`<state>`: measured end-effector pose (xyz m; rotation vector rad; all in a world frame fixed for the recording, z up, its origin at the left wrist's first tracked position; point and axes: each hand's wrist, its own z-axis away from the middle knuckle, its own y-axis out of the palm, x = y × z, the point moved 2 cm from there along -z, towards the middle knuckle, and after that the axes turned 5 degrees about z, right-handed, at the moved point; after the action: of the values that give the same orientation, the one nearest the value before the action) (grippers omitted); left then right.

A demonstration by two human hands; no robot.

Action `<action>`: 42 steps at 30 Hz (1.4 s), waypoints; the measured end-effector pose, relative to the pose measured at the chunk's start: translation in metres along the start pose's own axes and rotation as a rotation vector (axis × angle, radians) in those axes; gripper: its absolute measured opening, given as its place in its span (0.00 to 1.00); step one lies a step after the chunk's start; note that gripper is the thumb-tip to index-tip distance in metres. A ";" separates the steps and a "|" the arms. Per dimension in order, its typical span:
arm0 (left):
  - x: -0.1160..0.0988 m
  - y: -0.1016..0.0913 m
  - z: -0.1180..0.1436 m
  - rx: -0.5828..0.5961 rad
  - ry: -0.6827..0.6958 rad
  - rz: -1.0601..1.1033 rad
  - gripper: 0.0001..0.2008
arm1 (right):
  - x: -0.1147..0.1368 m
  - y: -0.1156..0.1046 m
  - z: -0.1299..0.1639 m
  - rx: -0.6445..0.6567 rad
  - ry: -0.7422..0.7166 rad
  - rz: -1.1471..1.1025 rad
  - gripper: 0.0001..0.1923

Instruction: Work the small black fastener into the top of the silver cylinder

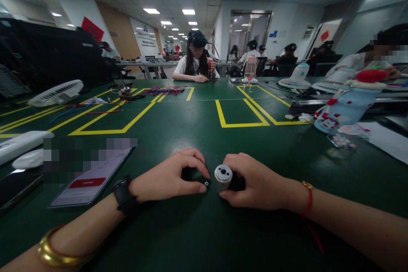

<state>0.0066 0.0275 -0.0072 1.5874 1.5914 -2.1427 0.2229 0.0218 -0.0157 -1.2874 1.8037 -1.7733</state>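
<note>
- At the near middle of the head view, the left hand (170, 178) brings thumb and forefinger together around a small pale ring (206, 183), its grip pinching the piece just above the green tabletop (178, 233).
- Just right of it, the right hand (259, 182) has its grip wrapped around a metal cylinder (223, 182), which stands roughly upright with dark holes in its top face; whether its base touches the surface, I cannot tell.
- On the near left lies a phone (95, 180), beside the wrist wearing a dark watch (126, 196).
- On the far right stands a light-blue bottle (347, 104).
- Toward the far left are red and blue wires (167, 90) and a white fan (59, 92).
- At the far side sits a co-worker (181, 68), one hand on the surface, the other raised.
</note>
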 end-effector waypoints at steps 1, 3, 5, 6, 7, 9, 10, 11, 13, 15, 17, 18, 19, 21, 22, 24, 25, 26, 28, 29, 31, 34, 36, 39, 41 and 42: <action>0.000 0.001 0.000 -0.006 0.001 0.002 0.08 | 0.000 0.000 0.000 -0.004 -0.003 0.000 0.11; -0.001 0.002 -0.001 -0.016 0.006 0.003 0.06 | 0.000 0.000 -0.001 -0.009 -0.004 0.002 0.12; -0.002 0.002 -0.001 -0.021 0.006 0.008 0.05 | 0.000 0.000 -0.001 -0.007 0.000 0.006 0.12; -0.002 0.002 -0.002 -0.027 0.002 0.016 0.05 | 0.000 -0.001 -0.001 -0.005 0.003 0.008 0.12; -0.002 0.002 -0.002 -0.040 -0.005 0.028 0.05 | 0.000 -0.001 -0.001 0.000 0.006 0.009 0.12; -0.004 0.000 -0.003 -0.101 -0.016 0.065 0.05 | 0.001 -0.002 -0.001 0.003 0.010 0.012 0.12; -0.006 -0.001 -0.003 -0.150 -0.015 0.086 0.06 | 0.001 -0.002 -0.001 0.005 0.009 0.012 0.12; -0.008 -0.002 -0.002 -0.205 -0.010 0.106 0.06 | 0.001 -0.002 -0.001 0.002 0.010 0.013 0.12; -0.014 -0.001 -0.001 -0.309 0.009 0.144 0.06 | 0.000 -0.002 0.000 -0.001 0.001 0.006 0.12; -0.021 0.001 0.000 -0.377 0.024 0.173 0.06 | 0.000 -0.001 0.000 -0.008 -0.014 -0.005 0.12; -0.027 0.006 0.000 -0.400 0.021 0.183 0.07 | -0.001 0.000 0.000 -0.011 -0.021 -0.001 0.12; -0.030 0.009 -0.001 -0.404 0.025 0.180 0.07 | -0.001 0.001 0.000 -0.011 -0.025 0.006 0.12; -0.032 0.011 -0.001 -0.401 0.027 0.176 0.07 | -0.002 0.001 0.000 -0.012 -0.021 0.013 0.12; -0.034 0.014 -0.003 -0.390 0.033 0.168 0.07 | -0.002 0.002 0.000 -0.023 -0.012 0.023 0.13; -0.035 0.015 -0.003 -0.385 0.037 0.165 0.07 | -0.003 0.002 0.000 -0.023 -0.012 0.025 0.13; -0.035 0.016 -0.004 -0.383 0.043 0.163 0.07 | -0.002 0.002 0.000 -0.026 -0.019 0.025 0.12; -0.035 0.016 -0.004 -0.382 0.042 0.162 0.08 | -0.002 0.002 0.000 -0.027 -0.025 0.025 0.12; -0.035 0.016 -0.004 -0.380 0.043 0.159 0.08 | -0.002 0.002 0.000 -0.028 -0.029 0.026 0.12; -0.035 0.016 -0.003 -0.368 0.041 0.154 0.08 | -0.002 0.002 0.000 -0.036 -0.031 0.029 0.13; -0.035 0.016 -0.003 -0.360 0.038 0.152 0.08 | -0.002 0.002 0.000 -0.041 -0.032 0.030 0.13; -0.036 0.016 -0.002 -0.349 0.027 0.148 0.07 | -0.002 0.002 0.000 -0.050 -0.035 0.028 0.13; -0.037 0.014 -0.003 -0.363 -0.002 0.158 0.08 | -0.001 0.001 0.000 -0.047 -0.049 0.008 0.12; -0.035 0.011 -0.004 -0.387 -0.027 0.183 0.09 | 0.000 0.000 -0.001 -0.047 -0.060 -0.011 0.11; -0.026 0.006 -0.005 -0.414 -0.128 0.230 0.11 | 0.001 -0.002 -0.001 -0.057 -0.054 -0.018 0.12; -0.015 0.004 -0.005 -0.413 -0.237 0.272 0.13 | 0.002 -0.003 -0.001 -0.054 -0.044 -0.009 0.12; -0.009 0.003 -0.005 -0.404 -0.285 0.305 0.13 | 0.002 -0.003 -0.001 -0.050 -0.039 -0.005 0.12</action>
<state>0.0162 0.0255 -0.0027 1.2409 1.4608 -1.6716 0.2226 0.0215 -0.0125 -1.3372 1.8358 -1.7036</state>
